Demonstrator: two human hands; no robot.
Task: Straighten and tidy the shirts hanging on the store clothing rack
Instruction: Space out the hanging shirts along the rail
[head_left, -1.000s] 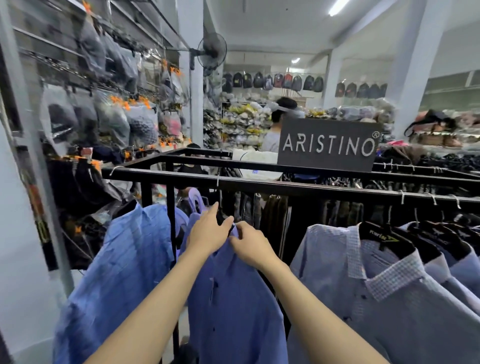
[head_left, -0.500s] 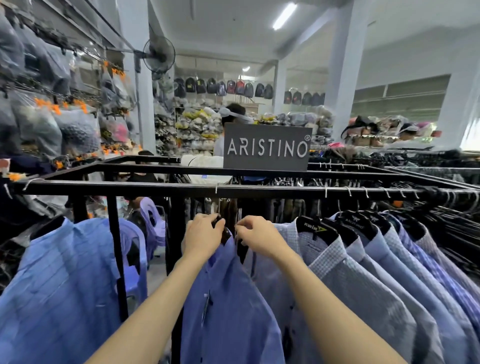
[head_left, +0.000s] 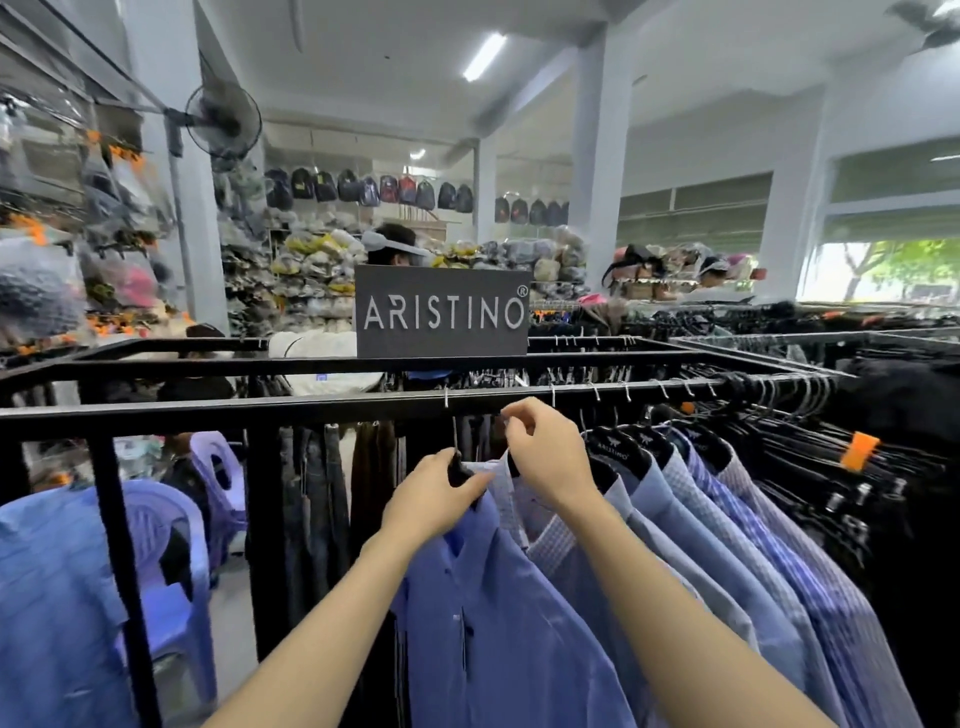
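Gripping the black hanger (head_left: 460, 470) of the plain blue shirt (head_left: 498, 613) with the left hand (head_left: 434, 501), fingers curled round the hanger's neck just under its wire hook. Pinching the pale checked collar (head_left: 501, 475) of the next shirt (head_left: 550, 540) with the right hand (head_left: 545, 457), thumb and forefinger closed on the fabric close below the rail (head_left: 311, 408), the other fingers curled. Hands sitting just beside each other near the middle of the rail's front bar.

Hanging from that front bar: the plain blue shirt furthest left in the row, touching the checked shirt on its right. Crowding tight against one another beyond it, more blue and striped shirts (head_left: 737, 561) on black hangers, running toward the rail's right end. Bunching at that right end, empty hangers (head_left: 810, 441), one with an orange clip (head_left: 860, 451). Draping alone near the rail's left end, well apart from the row, another blue shirt (head_left: 57, 597), partly covering a purple chair (head_left: 171, 551).

Standing on the rail's back bar, a dark sign (head_left: 441, 312) reading ARISTINO. Hanging under the rail between the bars, dark trousers (head_left: 317, 499), blurred. Showing behind the sign, a person in a pale visor (head_left: 395, 244). Lining the far wall, backpacks (head_left: 363, 187) above stacked bagged goods (head_left: 311, 260). Mounted on the left pillar, a fan (head_left: 223, 122).
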